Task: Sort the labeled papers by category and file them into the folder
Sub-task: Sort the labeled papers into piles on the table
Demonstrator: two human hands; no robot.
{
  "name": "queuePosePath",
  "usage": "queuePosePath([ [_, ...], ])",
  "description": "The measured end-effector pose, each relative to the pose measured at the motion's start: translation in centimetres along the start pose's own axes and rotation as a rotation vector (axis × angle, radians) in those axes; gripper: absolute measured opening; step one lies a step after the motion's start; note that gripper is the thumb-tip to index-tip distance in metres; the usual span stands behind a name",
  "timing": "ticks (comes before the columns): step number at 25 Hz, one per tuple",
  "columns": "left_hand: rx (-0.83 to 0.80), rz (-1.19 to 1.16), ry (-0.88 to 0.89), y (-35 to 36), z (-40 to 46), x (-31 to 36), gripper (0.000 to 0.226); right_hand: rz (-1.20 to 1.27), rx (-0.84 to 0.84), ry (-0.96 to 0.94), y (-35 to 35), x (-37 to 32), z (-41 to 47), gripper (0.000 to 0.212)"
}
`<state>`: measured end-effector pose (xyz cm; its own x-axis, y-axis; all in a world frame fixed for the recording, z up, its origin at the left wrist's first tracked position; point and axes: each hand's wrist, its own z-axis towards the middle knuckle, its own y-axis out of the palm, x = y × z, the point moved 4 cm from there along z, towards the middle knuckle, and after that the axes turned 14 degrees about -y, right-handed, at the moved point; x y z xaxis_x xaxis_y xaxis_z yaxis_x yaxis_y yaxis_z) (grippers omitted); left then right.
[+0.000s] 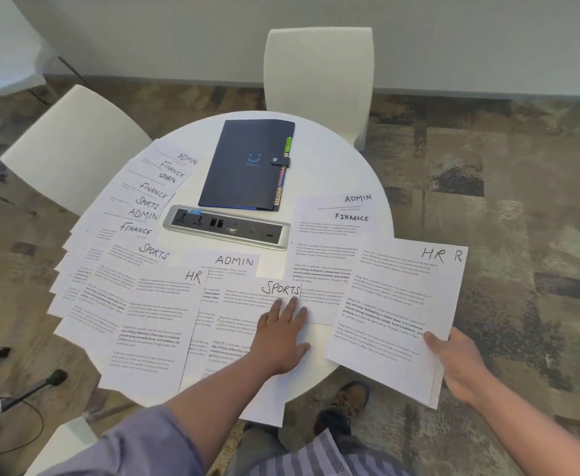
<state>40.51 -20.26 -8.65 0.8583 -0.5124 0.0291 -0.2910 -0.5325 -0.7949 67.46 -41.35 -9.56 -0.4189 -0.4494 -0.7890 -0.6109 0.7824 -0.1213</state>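
Observation:
Labeled papers cover the round white table (333, 166). My right hand (456, 365) grips a small stack of HR sheets (398, 304) by its near right corner, held over the table's right edge. My left hand (283, 334) lies flat with straight fingers on a SPORTS sheet (247, 314) near the front edge. Beside it lie an HR sheet (158, 321) and an ADMIN sheet (233, 262). ADMIN and FINANCE sheets (329, 235) sit at the right. A fan of ADMIN, FINANCE and SPORTS sheets (127, 228) spreads along the left. The dark folder (247, 166) lies shut at the back, coloured tabs on its right edge.
A silver power and socket box (226, 228) sits in the table's middle, in front of the folder. White chairs stand at the back (319, 80) and the left (72, 146). My shoe (347, 403) shows on the carpet below the table edge. A black stand and cables are at the lower left.

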Motion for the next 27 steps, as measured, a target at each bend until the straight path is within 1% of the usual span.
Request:
queuePosePath([
  [5,-0.046,0.075,-0.018,-0.7,2.3,1.2,0.082,0.009,0.004,-0.002,-1.0,0.6,0.1,0.034],
  [8,-0.04,0.093,-0.031,-0.7,2.6,1.8,0.085,0.02,0.008,-0.002,-1.2,0.7,0.1,0.031],
  [13,-0.081,0.029,-0.04,-0.7,3.0,3.1,0.09,0.029,0.016,0.009,-1.5,0.7,-0.1,0.028],
  [16,-0.095,0.005,-0.057,-0.9,3.1,3.3,0.09,0.039,0.015,0.012,-1.6,0.4,-0.2,0.028],
  [18,-0.053,-0.039,-0.055,-1.3,3.1,3.3,0.085,0.042,0.011,0.008,-1.5,0.0,-0.5,0.027],
  [20,0.065,-0.206,-0.04,-2.0,3.0,3.5,0.07,0.047,0.004,0.006,-1.4,-0.4,-0.8,0.026],
  [21,0.107,-0.354,-0.042,-2.4,2.8,3.6,0.06,0.049,0.0,0.005,-1.4,-0.5,-0.9,0.026],
  [22,0.108,-0.537,-0.06,-2.9,2.4,3.7,0.051,0.055,-0.005,0.003,-1.3,-0.6,-1.0,0.026],
  [23,0.048,-0.738,-0.096,-3.1,2.0,4.0,0.043,0.059,-0.011,0.003,-1.2,-0.7,-1.0,0.027],
  [25,-0.156,-1.099,-0.159,-3.6,1.2,4.4,0.033,0.07,-0.033,0.0,-0.6,-0.9,-1.1,0.026],
  [27,-0.293,-1.257,-0.19,-3.7,0.7,4.5,0.035,0.076,-0.07,-0.005,0.3,-1.1,-1.6,0.027],
])
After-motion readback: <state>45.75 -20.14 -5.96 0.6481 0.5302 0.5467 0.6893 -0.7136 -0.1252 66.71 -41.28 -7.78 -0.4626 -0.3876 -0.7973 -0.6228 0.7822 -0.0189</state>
